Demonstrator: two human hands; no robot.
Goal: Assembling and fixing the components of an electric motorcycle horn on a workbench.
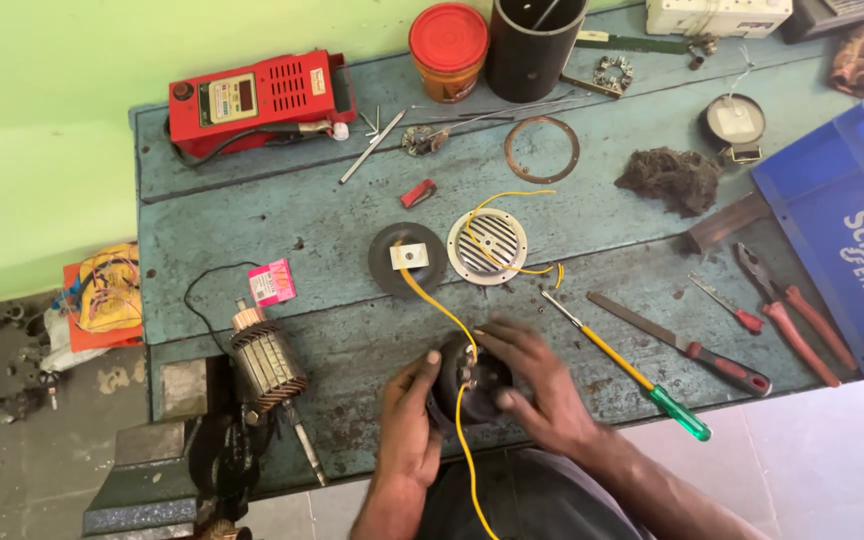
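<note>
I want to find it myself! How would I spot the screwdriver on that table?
Start at the blue bench and find the person's right hand. Just beside it, toward the blue crate, lies the screwdriver, slanting. Unlike the red-handled file and pliers nearby, it has a yellow shaft and green handle.

Round black horn body [472,385] held at the bench's near edge, yellow wire [437,305] attached.

Dark and disc-shaped, tilted up toward the camera, partly hidden under fingers. Gripped on its left rim and on its top and right side. Thin yellow wire running from its middle up to a black disc with a white plate [407,257] farther back, another strand dropping off the near edge.
</note>
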